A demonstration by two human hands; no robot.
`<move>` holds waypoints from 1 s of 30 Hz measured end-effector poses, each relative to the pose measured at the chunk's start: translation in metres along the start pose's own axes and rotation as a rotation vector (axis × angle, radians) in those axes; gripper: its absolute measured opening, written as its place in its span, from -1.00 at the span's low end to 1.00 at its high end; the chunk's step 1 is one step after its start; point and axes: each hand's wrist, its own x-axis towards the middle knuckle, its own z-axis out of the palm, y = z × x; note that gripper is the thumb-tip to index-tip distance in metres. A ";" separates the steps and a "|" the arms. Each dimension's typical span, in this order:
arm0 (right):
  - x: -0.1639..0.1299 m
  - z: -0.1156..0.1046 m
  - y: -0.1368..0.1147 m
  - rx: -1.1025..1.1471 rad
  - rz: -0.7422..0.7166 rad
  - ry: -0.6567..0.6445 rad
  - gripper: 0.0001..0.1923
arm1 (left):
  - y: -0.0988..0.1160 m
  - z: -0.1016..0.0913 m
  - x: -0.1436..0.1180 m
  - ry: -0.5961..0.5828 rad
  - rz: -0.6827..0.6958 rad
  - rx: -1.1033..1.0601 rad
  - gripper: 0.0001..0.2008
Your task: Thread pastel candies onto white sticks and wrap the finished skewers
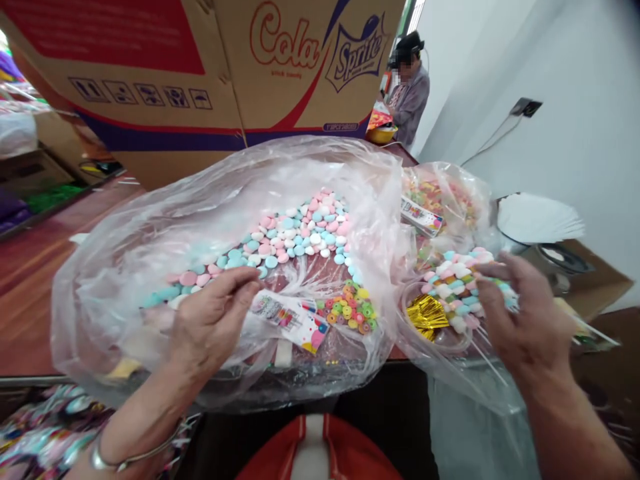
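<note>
the left hand [213, 320] is resting on a crinkly clear plastic bag [150, 233] of smooth round pastel candies [295, 237], fingertips pinched together on the film. the right hand [520, 313], fingers loosely curled, is touching marshmallow skewers [453, 283] beside gold foil [425, 313]. a cardboard box [220, 73] behind is reading "cola" and "sprite".

Beside the one cardboard box [200, 87] lie two clear plastic bags [150, 233], two printed cards [293, 320], one gold foil bundle [425, 313].
</note>
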 end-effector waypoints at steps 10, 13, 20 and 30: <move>-0.057 0.035 -0.106 0.497 -0.344 -0.102 -0.51 | -0.023 0.023 -0.007 -0.477 0.617 0.178 -0.59; -0.065 0.044 -0.116 0.553 -0.344 -0.172 -0.52 | -0.030 0.029 -0.005 -0.495 0.550 0.258 -0.62; -0.080 0.063 -0.118 0.589 -0.290 -0.218 -0.58 | -0.038 0.028 -0.005 -0.437 0.424 0.295 -0.66; -0.079 0.065 -0.120 0.667 -0.196 -0.196 -0.60 | -0.008 0.015 0.001 -0.163 0.322 0.155 -0.74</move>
